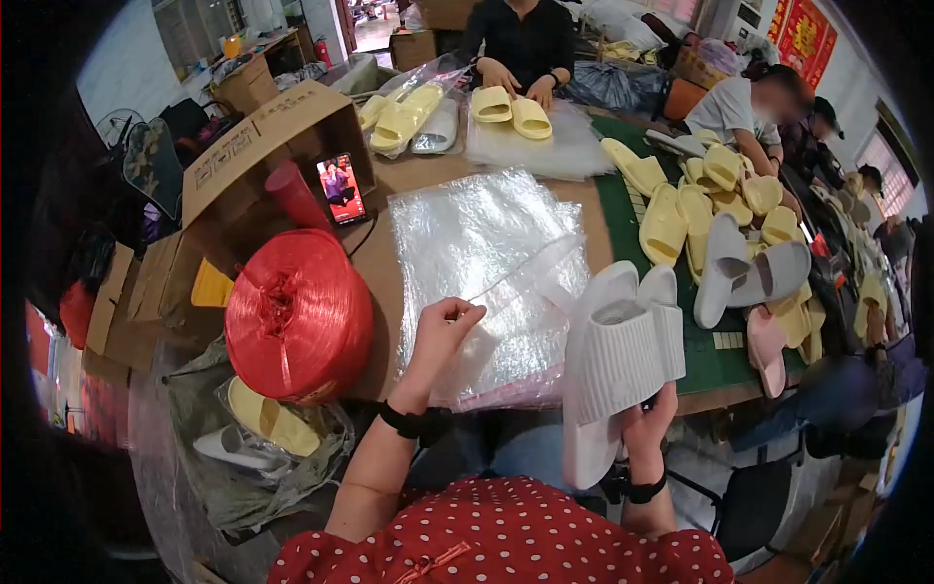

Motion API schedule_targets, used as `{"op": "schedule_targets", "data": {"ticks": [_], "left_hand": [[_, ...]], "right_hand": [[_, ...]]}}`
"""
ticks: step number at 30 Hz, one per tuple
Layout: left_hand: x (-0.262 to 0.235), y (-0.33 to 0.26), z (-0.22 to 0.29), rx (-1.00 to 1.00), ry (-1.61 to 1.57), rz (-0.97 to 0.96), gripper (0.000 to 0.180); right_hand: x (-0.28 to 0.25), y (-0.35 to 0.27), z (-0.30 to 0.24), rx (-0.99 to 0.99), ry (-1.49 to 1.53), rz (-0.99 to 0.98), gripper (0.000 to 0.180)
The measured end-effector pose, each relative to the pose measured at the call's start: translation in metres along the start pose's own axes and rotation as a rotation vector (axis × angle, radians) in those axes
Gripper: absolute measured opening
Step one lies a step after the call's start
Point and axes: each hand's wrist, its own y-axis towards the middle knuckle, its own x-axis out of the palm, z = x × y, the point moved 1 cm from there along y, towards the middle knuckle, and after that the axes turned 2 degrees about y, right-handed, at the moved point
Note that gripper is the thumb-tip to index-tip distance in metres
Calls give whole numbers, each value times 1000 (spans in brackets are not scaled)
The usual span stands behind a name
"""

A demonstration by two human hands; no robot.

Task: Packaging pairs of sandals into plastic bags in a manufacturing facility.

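Note:
My right hand (650, 428) is closed around a pair of white ribbed slide slippers (623, 360), held upright with toes up at the table's near edge. To its left, over a stack of see-through plastic bags (457, 234), my left hand (449, 326) is closed in a pinch. A raised edge of the top bag (530, 277) runs from its fingertips toward the slippers. The fingers of my right hand are partly hidden behind the slippers.
A big red roll of plastic twine (297, 316) stands left of the bags, before a cardboard box (263, 146) and a phone (341, 190). Yellow slippers (664, 224) and grey slippers (720, 268) crowd the right side. Across the table, a person's hands (516, 83) touch yellow slippers (491, 104).

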Motion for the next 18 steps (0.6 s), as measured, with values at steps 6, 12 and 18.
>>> {"op": "schedule_targets", "data": {"ticks": [6, 12, 18], "left_hand": [[5, -3, 1, 106, -57, -57, 27], [11, -8, 0, 18, -166, -298, 34], [8, -7, 4, 39, -70, -428, 37]], "right_hand": [[4, -2, -9, -140, -173, -36, 50], [31, -6, -13, -105, -321, -574, 52], [38, -9, 2, -57, -377, -576, 41]]}}
